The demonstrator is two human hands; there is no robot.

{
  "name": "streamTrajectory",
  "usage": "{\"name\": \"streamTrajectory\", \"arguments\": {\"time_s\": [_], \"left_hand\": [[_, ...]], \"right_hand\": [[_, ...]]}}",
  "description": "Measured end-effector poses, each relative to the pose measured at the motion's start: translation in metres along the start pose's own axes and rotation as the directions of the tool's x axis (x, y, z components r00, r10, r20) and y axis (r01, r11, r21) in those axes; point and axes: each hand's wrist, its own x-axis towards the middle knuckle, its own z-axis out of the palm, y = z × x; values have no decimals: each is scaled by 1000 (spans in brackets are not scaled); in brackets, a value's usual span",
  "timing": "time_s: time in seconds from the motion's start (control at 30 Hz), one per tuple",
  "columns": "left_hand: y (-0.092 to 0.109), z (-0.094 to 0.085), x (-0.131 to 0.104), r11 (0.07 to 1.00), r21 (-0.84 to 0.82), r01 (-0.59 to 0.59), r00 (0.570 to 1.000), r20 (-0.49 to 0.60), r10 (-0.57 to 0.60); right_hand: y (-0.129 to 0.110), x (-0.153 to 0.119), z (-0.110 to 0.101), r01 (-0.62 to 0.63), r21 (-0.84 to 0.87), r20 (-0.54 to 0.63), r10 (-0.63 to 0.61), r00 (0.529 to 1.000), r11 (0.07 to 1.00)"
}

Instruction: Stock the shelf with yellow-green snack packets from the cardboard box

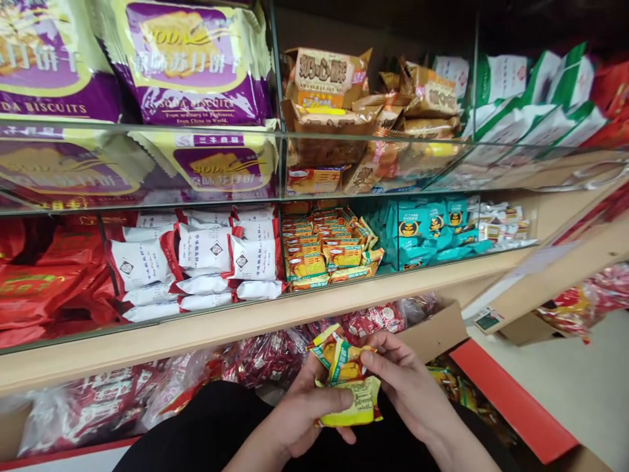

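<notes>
My left hand (302, 410) is closed around several small yellow snack packets, with its thumb pressed on the lower yellow packet (362, 400). Above that one, yellow-and-green packets (339, 357) with pictured biscuits stick up from the grip. My right hand (400, 373) pinches the right edge of these upper packets between thumb and fingers. Both hands are in front of my dark-clothed lap, below the lower shelf. Straight ahead, yellow-orange packets (302, 262) stand stacked in rows in a glass-fronted compartment.
White-and-red packets (206, 249) fill the compartment to the left, teal packets (437, 229) the one to the right. Purple soda biscuit packs (196, 62) stand on the upper shelf. Beneath the wooden shelf edge (171, 334), cardboard boxes (439, 331) hold bagged snacks. A red box flap (514, 400) juts out at right.
</notes>
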Motion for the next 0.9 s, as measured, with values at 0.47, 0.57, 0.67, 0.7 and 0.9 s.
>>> {"name": "streamTrajectory", "arguments": {"time_s": [0.47,0.57,0.67,0.7,0.9], "left_hand": [[3,1,7,997,-71,35,996,-75,-41],[2,2,8,998,3,56,975,-214,-54],[0,2,8,994,65,84,961,-270,-64],[-1,3,8,995,73,70,962,-268,-48],[-11,9,7,988,153,7,963,-267,34]], "right_hand": [[7,9,2,355,76,-279,-321,905,932],[-3,13,-7,436,65,-426,-370,826,898],[-5,14,-15,324,-123,-358,-346,867,938],[-3,13,-14,280,-231,-284,-339,897,932],[15,8,3,377,-683,104,-427,898,626]]}}
